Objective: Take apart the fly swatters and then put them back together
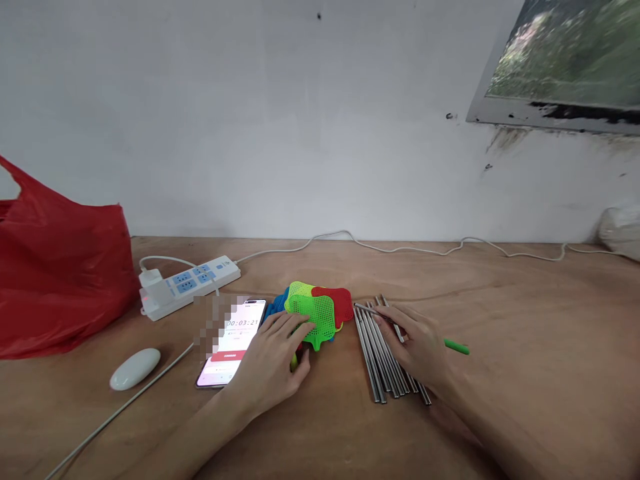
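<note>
My left hand (273, 363) rests on the wooden table (525, 347), fingers bent over the near edge of a stack of plastic mesh swatter heads (320, 307) in green, yellow, red and blue. My right hand (417, 347) lies on a row of several thin metal rods (375, 353) and pinches one rod at its far end, lifting it slightly. A green handle tip (457, 347) pokes out from behind that hand.
A phone (233, 343) showing a timer lies left of my left hand. Further left are a white mouse (135, 368), a white power strip (187, 285) with its cable along the wall, and a red plastic bag (55, 273). A white bag (623, 230) sits far right.
</note>
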